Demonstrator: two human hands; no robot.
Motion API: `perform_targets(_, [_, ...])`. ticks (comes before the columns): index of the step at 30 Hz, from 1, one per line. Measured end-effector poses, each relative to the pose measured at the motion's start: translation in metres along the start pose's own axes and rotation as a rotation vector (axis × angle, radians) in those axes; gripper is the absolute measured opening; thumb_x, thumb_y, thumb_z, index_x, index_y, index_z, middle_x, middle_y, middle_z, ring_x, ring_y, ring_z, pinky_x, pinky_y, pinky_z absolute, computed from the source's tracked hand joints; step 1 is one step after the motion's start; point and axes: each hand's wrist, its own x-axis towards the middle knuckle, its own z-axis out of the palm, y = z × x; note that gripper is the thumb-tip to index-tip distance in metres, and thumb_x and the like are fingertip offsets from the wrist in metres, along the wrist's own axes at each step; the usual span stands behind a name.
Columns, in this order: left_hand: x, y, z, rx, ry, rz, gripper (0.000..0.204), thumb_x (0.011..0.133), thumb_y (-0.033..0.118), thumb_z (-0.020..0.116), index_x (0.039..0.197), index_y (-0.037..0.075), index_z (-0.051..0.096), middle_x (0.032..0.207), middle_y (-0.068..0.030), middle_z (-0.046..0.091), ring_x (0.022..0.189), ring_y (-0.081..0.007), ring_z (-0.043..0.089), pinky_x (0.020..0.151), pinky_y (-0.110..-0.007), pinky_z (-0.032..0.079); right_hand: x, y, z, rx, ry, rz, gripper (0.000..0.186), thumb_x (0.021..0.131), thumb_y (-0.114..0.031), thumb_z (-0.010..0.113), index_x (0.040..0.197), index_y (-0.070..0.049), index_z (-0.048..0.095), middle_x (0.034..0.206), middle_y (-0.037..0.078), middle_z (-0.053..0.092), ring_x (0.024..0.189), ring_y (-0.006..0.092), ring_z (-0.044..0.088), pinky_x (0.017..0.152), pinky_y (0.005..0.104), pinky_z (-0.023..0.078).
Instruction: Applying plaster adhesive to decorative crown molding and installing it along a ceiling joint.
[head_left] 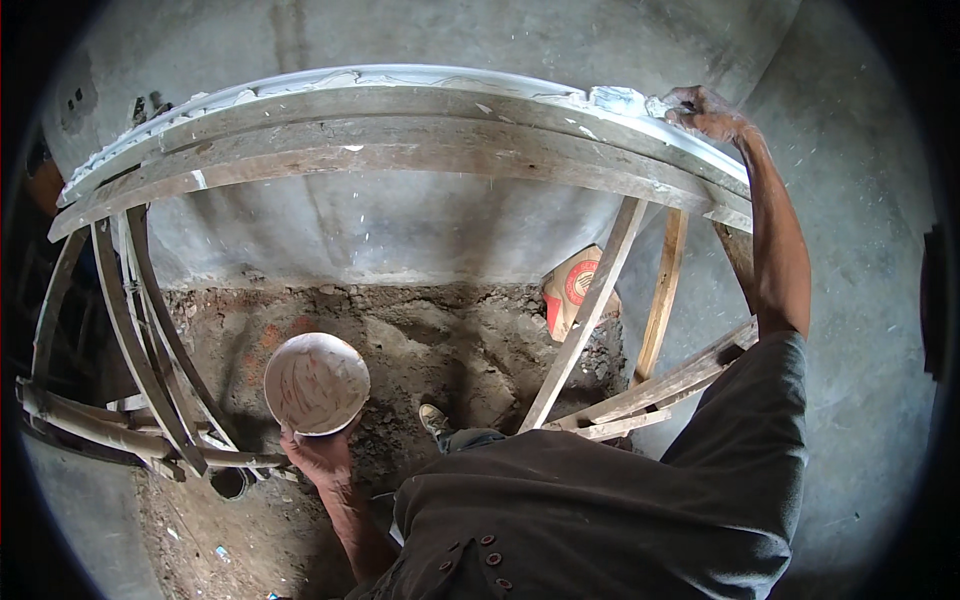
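Observation:
My left hand (322,458) grips a round bowl (317,384) by its near rim. Wet whitish smears with reddish streaks coat the inside of the bowl. Up at the right, my right hand (708,114) rests at a long white moulding strip (450,77) lying along the top of wooden boards. Its fingers are curled together, whitened with paste, and whatever they hold is too small to make out. Just left of those fingers, a wet white patch of paste (618,100) sits on the strip. Rough paste edges run along much of the strip's length.
Below the strip, a wooden plank (400,145) spans a frame of slanted posts (585,315) and poles (140,330). Behind stands a grey plastered wall (400,225). A torn paper bag (575,285) lies at its foot, on rough dirt ground (430,335). My shoe (433,419) shows below.

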Motion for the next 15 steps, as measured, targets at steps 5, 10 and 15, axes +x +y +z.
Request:
perform_targets(5, [-0.01, 0.008, 0.009, 0.043, 0.059, 0.059, 0.084, 0.076, 0.054, 0.056, 0.142, 0.008, 0.03, 0.143, -0.0168, 0.033, 0.128, -0.0408, 0.038, 0.087, -0.067, 0.041, -0.025, 0.031, -0.018, -0.422, 0.311, 0.09, 0.035, 0.083, -0.026, 0.064, 0.109, -0.004, 0.062, 0.099, 0.015, 0.067, 0.09, 0.0285, 0.061, 0.08, 0.039, 0.047])
perform_targets(10, [0.006, 0.013, 0.021, -0.067, -0.035, -0.027, 0.062, 0.086, 0.04, 0.048, 0.138, 0.008, 0.039, 0.139, -0.0134, 0.042, 0.125, -0.0349, 0.043, 0.091, -0.058, 0.044, -0.093, -0.143, 0.011, 0.446, 0.477, 0.137, 0.039, 0.087, -0.028, 0.062, 0.116, -0.002, 0.06, 0.113, 0.014, 0.064, 0.094, 0.0231, 0.061, 0.083, 0.0381, 0.046])
perform_targets(15, [0.008, 0.012, 0.036, -0.12, -0.228, 0.161, 0.077, 0.08, 0.04, 0.061, 0.142, 0.007, 0.03, 0.143, -0.0156, 0.036, 0.13, -0.0354, 0.036, 0.106, -0.057, 0.032, -0.089, -0.299, 0.121, 0.589, -0.068, -0.84, 0.03, 0.089, -0.016, 0.059, 0.117, -0.004, 0.059, 0.108, 0.016, 0.064, 0.096, 0.027, 0.063, 0.09, 0.0377, 0.047])
